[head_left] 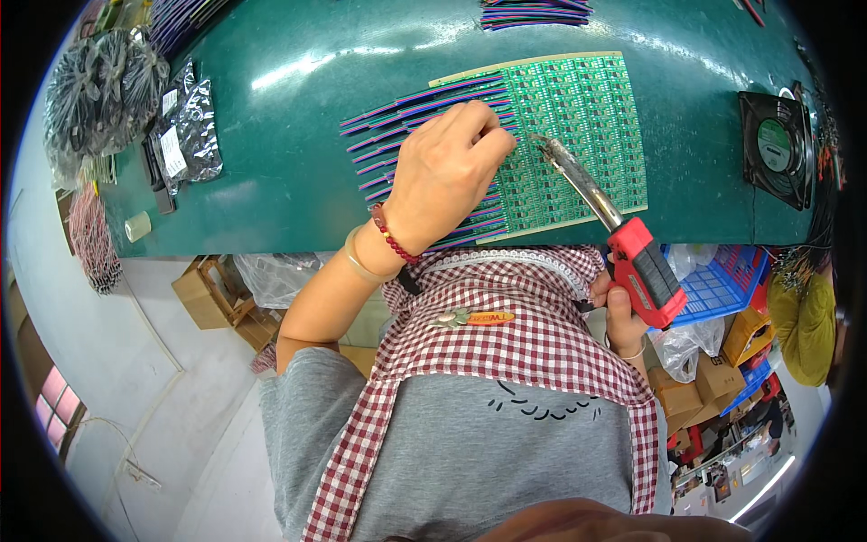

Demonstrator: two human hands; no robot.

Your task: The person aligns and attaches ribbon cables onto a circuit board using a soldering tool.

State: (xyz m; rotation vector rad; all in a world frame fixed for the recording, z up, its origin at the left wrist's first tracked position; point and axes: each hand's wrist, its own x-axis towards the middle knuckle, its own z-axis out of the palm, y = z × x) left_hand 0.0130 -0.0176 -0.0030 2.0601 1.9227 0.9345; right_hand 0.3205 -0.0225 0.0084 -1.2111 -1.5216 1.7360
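A green circuit board panel with rows of small parts lies on the bench. Flat multicoloured ribbon wires stretch in a row from its left side. Above them is my left hand, its fingers pinched down on a ribbon wire at the soldered edge; the fingertips are partly hidden. My right hand is wrapped round the red and black handle of a soldering iron. The iron's tip hovers over or touches the board just right of my left fingers; which, I cannot tell.
More ribbon wires lie at the bench's far edge. A black fan stands at the right. Plastic bags, a silvery packet and a white roll are at the left. A blue crate and cardboard boxes sit below the bench.
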